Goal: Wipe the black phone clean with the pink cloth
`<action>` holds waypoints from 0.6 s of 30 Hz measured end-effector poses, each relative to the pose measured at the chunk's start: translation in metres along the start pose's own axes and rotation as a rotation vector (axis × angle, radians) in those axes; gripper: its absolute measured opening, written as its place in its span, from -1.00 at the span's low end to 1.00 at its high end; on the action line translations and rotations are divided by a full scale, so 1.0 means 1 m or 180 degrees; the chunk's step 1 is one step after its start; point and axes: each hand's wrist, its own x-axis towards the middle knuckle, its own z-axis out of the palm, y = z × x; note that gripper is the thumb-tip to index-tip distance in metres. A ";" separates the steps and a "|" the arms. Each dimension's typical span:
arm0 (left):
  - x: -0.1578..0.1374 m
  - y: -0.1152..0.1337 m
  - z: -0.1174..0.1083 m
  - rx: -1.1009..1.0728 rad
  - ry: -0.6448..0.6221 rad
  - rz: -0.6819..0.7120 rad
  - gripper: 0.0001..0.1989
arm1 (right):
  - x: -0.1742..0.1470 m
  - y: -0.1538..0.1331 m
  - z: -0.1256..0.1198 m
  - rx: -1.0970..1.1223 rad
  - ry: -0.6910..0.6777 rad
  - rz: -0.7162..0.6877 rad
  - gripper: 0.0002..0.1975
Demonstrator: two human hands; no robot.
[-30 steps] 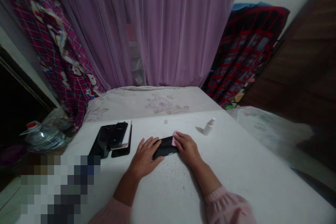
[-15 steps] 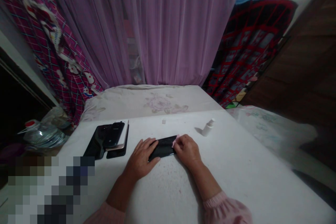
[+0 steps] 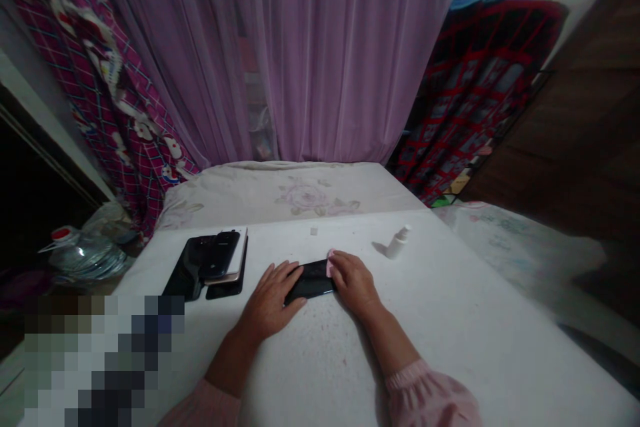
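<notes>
A black smartphone (image 3: 313,281) lies on the white tabletop, glossy face up and slightly tilted in view. My left hand (image 3: 270,298) grips its left end, fingers along the far edge and thumb by the near edge. Pinched in my right hand (image 3: 356,283) is a small pink cloth (image 3: 330,264), pressed on the phone's right end. My right fingers are closed over the cloth and partly hide that end of the phone.
Left of my hands lie a black tablet-like device (image 3: 184,270) and a stack topped by a small dark phone (image 3: 223,255). A white spray bottle (image 3: 397,246) stands at right. Beyond the phone sits a small pale cube (image 3: 314,231). A water jug (image 3: 87,259) is off the table's left side.
My right hand has shifted slightly with the pink cloth toward the phone's far right corner, and its fingers lie flatter. My left hand stays on the phone.
</notes>
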 end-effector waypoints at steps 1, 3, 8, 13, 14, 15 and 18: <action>0.000 0.000 0.000 -0.0005 -0.0005 0.0002 -0.43 | 0.001 0.001 0.001 -0.0003 -0.0033 -0.0002 -0.70; 0.000 0.001 -0.001 -0.0009 -0.0017 0.0009 -0.43 | 0.002 0.002 0.003 0.0017 -0.0079 0.0010 -0.69; 0.001 0.002 -0.001 0.0002 0.0057 0.0016 -0.45 | 0.004 0.000 0.000 0.0107 0.0050 0.0108 -0.77; 0.001 0.003 -0.001 -0.0007 0.0134 0.0074 -0.46 | 0.004 -0.009 -0.012 -0.0077 -0.0089 0.0307 -0.85; 0.001 0.003 -0.001 -0.0008 0.0136 0.0070 -0.46 | 0.004 -0.012 -0.014 -0.0139 -0.0134 0.0351 -0.86; 0.001 0.003 -0.001 -0.0009 0.0133 0.0060 -0.46 | 0.005 -0.014 -0.016 -0.0204 -0.0159 0.0387 -0.85; 0.001 0.004 -0.002 -0.0007 0.0115 0.0027 -0.46 | 0.004 -0.018 -0.020 -0.0367 -0.0201 0.0458 -0.86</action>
